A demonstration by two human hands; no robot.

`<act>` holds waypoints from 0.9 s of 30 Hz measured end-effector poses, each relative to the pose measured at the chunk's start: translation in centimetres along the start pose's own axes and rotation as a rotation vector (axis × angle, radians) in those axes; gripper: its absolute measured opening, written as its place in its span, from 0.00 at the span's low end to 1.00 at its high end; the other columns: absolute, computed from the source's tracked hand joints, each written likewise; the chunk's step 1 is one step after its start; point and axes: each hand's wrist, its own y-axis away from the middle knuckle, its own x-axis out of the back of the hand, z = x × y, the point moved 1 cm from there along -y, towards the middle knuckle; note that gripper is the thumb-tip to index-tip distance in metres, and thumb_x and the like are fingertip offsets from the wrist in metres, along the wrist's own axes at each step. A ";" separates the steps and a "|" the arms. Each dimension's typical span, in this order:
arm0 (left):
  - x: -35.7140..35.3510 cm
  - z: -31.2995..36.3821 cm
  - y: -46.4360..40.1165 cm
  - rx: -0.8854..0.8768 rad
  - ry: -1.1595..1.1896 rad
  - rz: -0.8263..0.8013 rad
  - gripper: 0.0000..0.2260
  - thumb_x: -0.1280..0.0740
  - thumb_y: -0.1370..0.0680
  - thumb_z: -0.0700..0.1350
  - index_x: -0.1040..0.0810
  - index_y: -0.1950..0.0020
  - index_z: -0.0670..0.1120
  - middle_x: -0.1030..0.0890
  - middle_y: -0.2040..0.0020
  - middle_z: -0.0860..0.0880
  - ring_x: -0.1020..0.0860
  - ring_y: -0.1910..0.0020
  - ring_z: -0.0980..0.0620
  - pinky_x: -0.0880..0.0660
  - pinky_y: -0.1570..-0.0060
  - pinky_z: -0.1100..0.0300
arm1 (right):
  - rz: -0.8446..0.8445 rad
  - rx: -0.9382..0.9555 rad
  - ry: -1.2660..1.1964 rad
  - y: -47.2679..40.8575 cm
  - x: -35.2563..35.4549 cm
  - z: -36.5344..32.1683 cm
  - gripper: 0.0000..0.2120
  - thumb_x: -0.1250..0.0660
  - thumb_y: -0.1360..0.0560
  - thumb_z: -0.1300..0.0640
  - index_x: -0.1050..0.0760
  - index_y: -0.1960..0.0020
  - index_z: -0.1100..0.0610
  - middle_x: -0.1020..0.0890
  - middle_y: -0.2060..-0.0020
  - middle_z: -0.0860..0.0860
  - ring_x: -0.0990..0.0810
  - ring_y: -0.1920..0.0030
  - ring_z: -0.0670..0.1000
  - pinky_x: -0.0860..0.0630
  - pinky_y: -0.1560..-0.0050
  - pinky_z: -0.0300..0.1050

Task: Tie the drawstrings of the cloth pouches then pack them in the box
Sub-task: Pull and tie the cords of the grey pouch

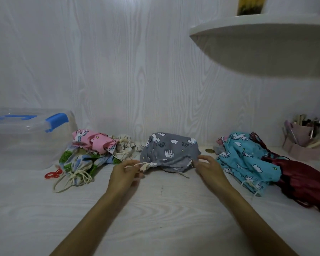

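White woodgrain table (44, 209), matching wall panel (118, 61), rounded shelf (266, 52) overhead.

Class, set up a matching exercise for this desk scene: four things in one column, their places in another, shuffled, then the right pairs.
Things:
1. grey pouch
2. clear box
3. teal pouch
4. red scissors

Places:
A. far left, by the wall
B. between both hands
C. right of the hands
D. in front of the box, beside the green-printed pouch

Pairs: 1-B, 2-A, 3-C, 4-D
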 end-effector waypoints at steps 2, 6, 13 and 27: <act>0.3 -0.6 -0.2 -0.076 -0.359 0.027 0.07 0.36 0.22 0.43 0.19 0.52 0.53 0.17 0.54 0.51 0.21 0.54 0.51 0.22 0.56 0.55 | -0.086 -0.039 0.123 0.3 -0.4 0.3 0.14 0.35 0.25 0.57 0.29 0.40 0.56 0.26 0.42 0.50 0.25 0.45 0.51 0.27 0.46 0.47; -0.3 0.1 1.2 -0.326 -0.925 0.086 0.07 0.39 0.23 0.46 0.22 0.51 0.55 0.19 0.56 0.57 0.22 0.55 0.53 0.28 0.58 0.56 | 0.018 -0.028 0.717 1.4 -0.6 0.2 0.19 0.32 0.29 0.39 0.24 0.46 0.51 0.28 0.45 0.53 0.32 0.37 0.56 0.34 0.38 0.50; -1.2 -0.3 0.7 -0.417 -1.094 -0.012 0.10 0.36 0.26 0.57 0.21 0.53 0.53 0.19 0.60 0.54 0.22 0.59 0.52 0.26 0.59 0.58 | -0.077 0.127 0.682 1.1 -3.3 0.0 0.31 0.35 0.31 0.34 0.36 0.30 0.40 0.31 0.33 0.48 0.37 0.33 0.55 0.41 0.37 0.49; -1.4 0.5 -0.3 0.045 -0.029 -0.149 0.11 0.36 0.21 0.45 0.20 0.51 0.38 0.15 0.59 0.42 0.17 0.67 0.53 0.24 0.68 0.64 | 0.011 -0.039 -0.354 0.0 -0.9 -1.4 0.14 0.33 0.26 0.64 0.23 0.40 0.61 0.15 0.59 0.59 0.16 0.54 0.58 0.21 0.45 0.55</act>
